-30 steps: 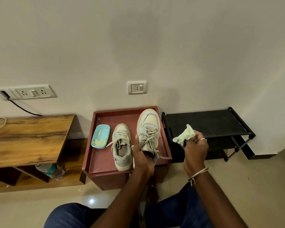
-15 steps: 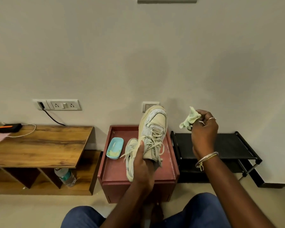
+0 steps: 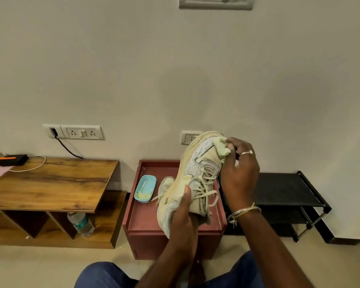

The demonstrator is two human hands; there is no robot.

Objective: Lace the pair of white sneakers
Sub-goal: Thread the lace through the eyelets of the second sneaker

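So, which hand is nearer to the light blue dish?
Left. The left hand grips the sneaker just right of the dish; the right hand holds a cloth at its toe, farther right.

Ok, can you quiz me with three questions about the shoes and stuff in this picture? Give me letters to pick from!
1. Where is the blue dish?
A. on the red stand
B. on a chair
C. on a bed

2. How many sneakers show?
A. one
B. two
C. four

3. What is the right hand doing?
A. hanging empty
B. holding a spoon
C. holding a green cloth against the raised sneaker

Answers:
1 A: the dish sits on the stand's top, beside the other sneaker.
2 B: one is held up by the left hand, one lies on the stand.
3 C: the cloth touches the toe.
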